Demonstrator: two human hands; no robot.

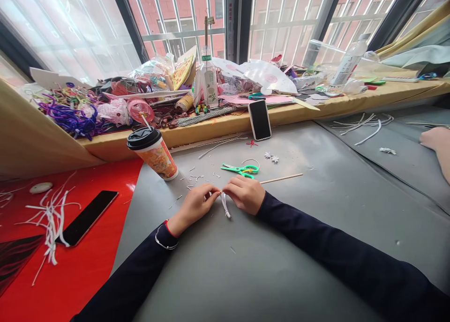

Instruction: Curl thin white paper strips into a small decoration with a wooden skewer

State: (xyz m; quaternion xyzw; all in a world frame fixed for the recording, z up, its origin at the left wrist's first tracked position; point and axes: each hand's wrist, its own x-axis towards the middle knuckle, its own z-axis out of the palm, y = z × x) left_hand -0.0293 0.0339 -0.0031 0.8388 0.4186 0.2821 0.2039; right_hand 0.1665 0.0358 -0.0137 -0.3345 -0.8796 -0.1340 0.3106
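Note:
My left hand (197, 204) and my right hand (245, 193) meet at the fingertips over the grey table, both closed in a pinch. From between them hangs a short doubled piece of white cord (225, 205), its lower end bunched. A thin wooden stick (283, 178) runs out to the right from behind my right hand; whether that hand grips it is hidden. Just beyond my hands lie green-handled scissors (241, 169). Small white cord scraps (197, 177) are scattered past my left hand. Two small white flower shapes (272, 157) lie farther back.
A paper cup (153, 154) with a black lid stands back left. A phone (260, 120) leans against the cluttered sill (309, 107). On the red surface (92, 261) lie another phone (87, 217) and white strands (52, 219). Another person's hand (438, 144) is far right, near more white strands (365, 123).

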